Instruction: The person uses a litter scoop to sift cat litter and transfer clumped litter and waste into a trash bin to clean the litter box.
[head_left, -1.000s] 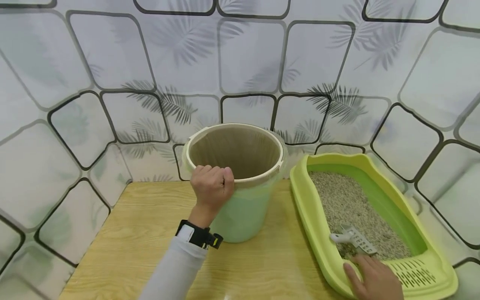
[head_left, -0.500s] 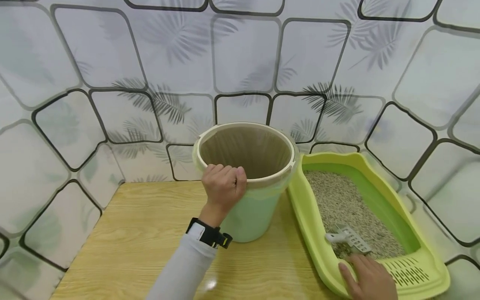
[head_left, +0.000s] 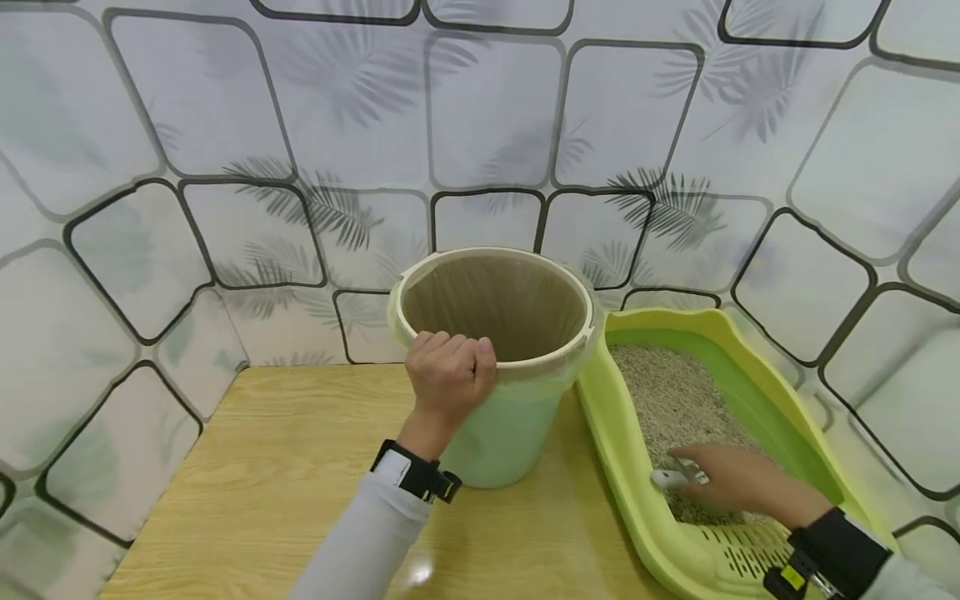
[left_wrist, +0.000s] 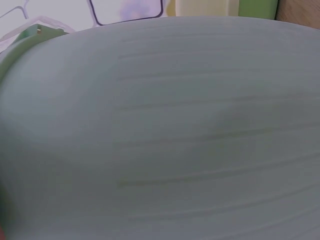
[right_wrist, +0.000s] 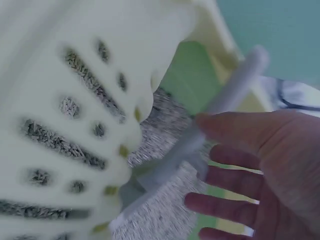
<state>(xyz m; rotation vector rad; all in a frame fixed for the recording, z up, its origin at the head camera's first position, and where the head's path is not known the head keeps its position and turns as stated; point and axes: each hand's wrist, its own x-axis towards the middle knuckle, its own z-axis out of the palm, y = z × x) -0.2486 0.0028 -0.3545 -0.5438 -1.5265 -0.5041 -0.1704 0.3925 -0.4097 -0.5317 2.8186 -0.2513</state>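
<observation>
My left hand (head_left: pixel 450 371) grips the near rim of a pale green trash can (head_left: pixel 495 442), which has a cream ring and a thin clear liner. The can's ribbed wall (left_wrist: pixel 150 125) fills the left wrist view, where the hand itself is hidden. To the right, my right hand (head_left: pixel 738 477) is over a yellow-green litter box (head_left: pixel 615 467), at a grey litter scoop (head_left: pixel 669 479). In the right wrist view the thumb lies on the scoop's handle (right_wrist: pixel 235 85), with the index fingertip at its other side and the remaining fingers loosely spread. Much of the slotted scoop head is covered in the head view.
Grey-brown pellet litter (head_left: pixel 675 392) lies in the litter box, whose front ledge (head_left: pixel 738 550) has slots. Can and box stand side by side on a wood-grain tabletop (head_left: pixel 285 467). A patterned curtain (head_left: pixel 487 108) hangs close behind and at both sides.
My right hand has moved from the box's front edge forward over the litter and onto the scoop. The left hand keeps its hold on the can's rim; the view shifted slightly.
</observation>
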